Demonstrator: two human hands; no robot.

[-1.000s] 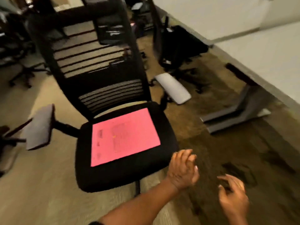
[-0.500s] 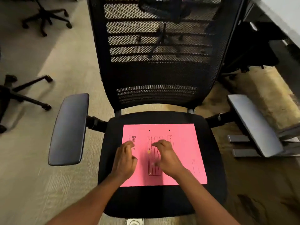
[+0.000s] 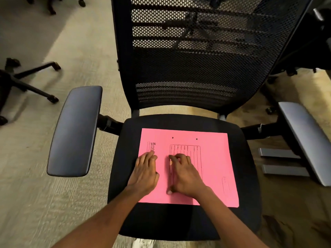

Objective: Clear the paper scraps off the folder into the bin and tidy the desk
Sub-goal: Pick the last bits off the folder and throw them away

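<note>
A pink folder (image 3: 213,158) lies flat on the black seat of an office chair (image 3: 179,120), printed side up with two punched holes near its far edge. My left hand (image 3: 145,173) rests palm down on the folder's left part, fingers together. Just to its right, my right hand (image 3: 184,174) lies palm down over the printed form box, fingers slightly curled. A tiny pale speck shows by my right fingertips; I cannot tell what it is. No bin is in view.
The chair has a tall black mesh back (image 3: 197,51) and grey armrests at left (image 3: 75,131) and right (image 3: 304,140). Another chair's wheeled base (image 3: 26,81) stands at the left on beige carpet. Grey desk feet (image 3: 279,161) sit at the right.
One second ago both hands hung in the air beside the chair. The view swung to face the seat, and both hands came down onto the pink folder, where they stay.
</note>
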